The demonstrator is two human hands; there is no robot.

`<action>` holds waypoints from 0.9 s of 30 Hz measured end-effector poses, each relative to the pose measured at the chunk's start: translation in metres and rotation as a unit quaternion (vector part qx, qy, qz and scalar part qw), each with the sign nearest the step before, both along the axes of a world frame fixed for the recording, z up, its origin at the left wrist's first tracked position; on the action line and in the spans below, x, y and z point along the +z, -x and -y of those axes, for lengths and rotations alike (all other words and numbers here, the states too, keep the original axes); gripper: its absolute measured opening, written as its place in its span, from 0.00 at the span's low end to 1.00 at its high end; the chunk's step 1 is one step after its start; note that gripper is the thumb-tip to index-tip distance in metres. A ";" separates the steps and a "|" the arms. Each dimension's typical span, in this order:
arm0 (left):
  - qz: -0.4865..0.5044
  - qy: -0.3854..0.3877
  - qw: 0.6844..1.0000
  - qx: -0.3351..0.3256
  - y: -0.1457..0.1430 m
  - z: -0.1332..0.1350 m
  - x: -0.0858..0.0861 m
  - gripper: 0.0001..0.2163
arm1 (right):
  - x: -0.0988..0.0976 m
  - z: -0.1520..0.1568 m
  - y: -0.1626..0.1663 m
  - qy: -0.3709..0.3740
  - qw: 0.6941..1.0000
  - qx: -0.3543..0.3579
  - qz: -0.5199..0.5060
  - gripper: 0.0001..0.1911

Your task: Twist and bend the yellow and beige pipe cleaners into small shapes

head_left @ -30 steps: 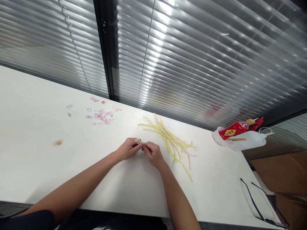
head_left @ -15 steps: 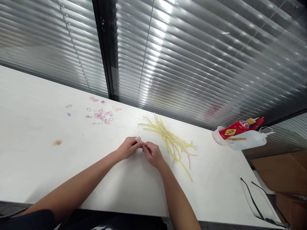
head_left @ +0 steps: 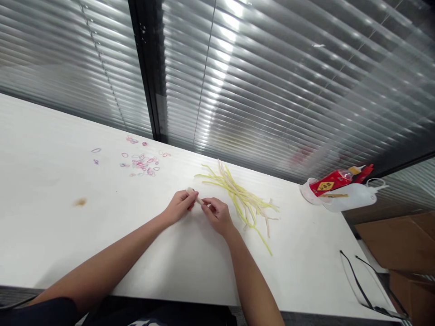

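A short, thick beige strip (head_left: 199, 200), which looks like a folded pipe cleaner, spans the small gap between my hands above the table. My left hand (head_left: 181, 206) pinches its upper left part, where a pale end pokes out over the fingers. At the other end, my right hand (head_left: 217, 214) grips the strip between thumb and fingertips. Just right of my right hand lies a loose pile of yellow and beige pipe cleaners (head_left: 242, 194), crossing one another. Part of the held strip is hidden by my fingers.
Many small pink and purple elastic bands (head_left: 144, 164) lie scattered at the back left. At the back right, a white tub (head_left: 307, 194) holds a red bottle (head_left: 331, 182) and a white squeeze bottle (head_left: 356, 198). Eyeglasses (head_left: 370, 305) rest near the right edge; blinds (head_left: 272, 90) stand behind.
My hands have drawn slightly apart, my left hand shifting a little left, so more of the beige strip shows between them. The pile has not been disturbed.
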State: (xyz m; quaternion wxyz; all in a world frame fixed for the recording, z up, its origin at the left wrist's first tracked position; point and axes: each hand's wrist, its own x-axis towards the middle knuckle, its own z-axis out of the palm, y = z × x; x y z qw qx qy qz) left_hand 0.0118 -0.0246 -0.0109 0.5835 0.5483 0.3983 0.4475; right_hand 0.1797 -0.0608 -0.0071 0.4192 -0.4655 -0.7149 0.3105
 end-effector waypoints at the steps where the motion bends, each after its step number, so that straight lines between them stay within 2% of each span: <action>1: 0.047 0.028 0.998 0.014 -0.001 -0.001 0.000 0.20 | 0.000 -0.001 -0.001 -0.004 1.000 -0.011 -0.004 0.12; 4: 0.173 0.086 0.979 0.066 -0.002 -0.006 0.003 0.20 | -0.001 -0.003 -0.003 -0.005 0.999 -0.046 -0.015 0.12; 7: 0.251 0.142 0.952 0.097 0.000 -0.011 0.012 0.21 | -0.003 -0.005 -0.005 -0.001 0.997 -0.075 -0.027 0.12; 12: 0.336 0.224 0.913 0.057 0.010 -0.015 0.020 0.22 | -0.005 -0.006 -0.007 -0.007 0.995 -0.095 -0.021 0.12; 17: 0.353 0.240 0.904 0.025 0.012 -0.013 0.022 0.23 | -0.005 -0.006 -0.006 -0.020 0.991 -0.133 -0.014 0.14; 24: 0.342 0.243 0.907 0.030 0.010 -0.013 0.021 0.21 | -0.011 -0.010 -0.012 -0.018 0.963 -0.269 -0.028 0.20; 27: 0.347 0.246 0.905 0.027 0.010 -0.013 0.020 0.20 | -0.014 -0.012 -0.017 -0.014 0.952 -0.305 -0.018 0.21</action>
